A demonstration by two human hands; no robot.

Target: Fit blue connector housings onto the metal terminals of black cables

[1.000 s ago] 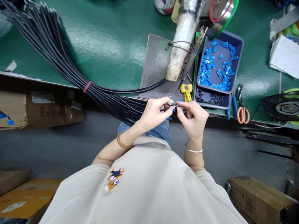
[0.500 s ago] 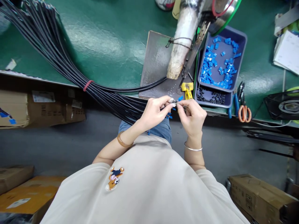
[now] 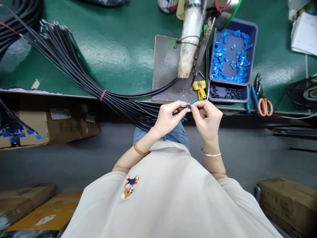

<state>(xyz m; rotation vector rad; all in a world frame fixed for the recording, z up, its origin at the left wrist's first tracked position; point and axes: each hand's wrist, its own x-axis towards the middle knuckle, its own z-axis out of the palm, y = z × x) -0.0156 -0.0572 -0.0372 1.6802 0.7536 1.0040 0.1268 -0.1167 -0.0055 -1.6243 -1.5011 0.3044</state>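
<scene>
My left hand point(image 3: 169, 117) is closed in a pinch on the end of a black cable at the bench's front edge. My right hand point(image 3: 208, 119) is closed as well, its thumb and forefinger meeting the left fingertips. A small blue connector point(image 3: 194, 101) shows at the fingertips between both hands; what exactly the right fingers grip is hidden. Under and left of my left hand runs a thick bundle of black cables point(image 3: 86, 81), bound by a red tie point(image 3: 103, 95). More blue connectors point(image 3: 183, 118) peek out beneath my hands.
Beyond my hands lie a grey plate point(image 3: 164, 59), a white-wrapped tube point(image 3: 187, 49) and a yellow piece point(image 3: 199, 88). Right of these sit a tray point(image 3: 254, 39) of blue connectors, a bin point(image 3: 244, 97) of small black parts, blue-handled pliers point(image 3: 254, 98) and orange-handled scissors point(image 3: 264, 107).
The whole view has shifted, showing more of the bench and cables at the left. My hands stay together at the cable end, with the blue connector at a slightly different angle.
</scene>
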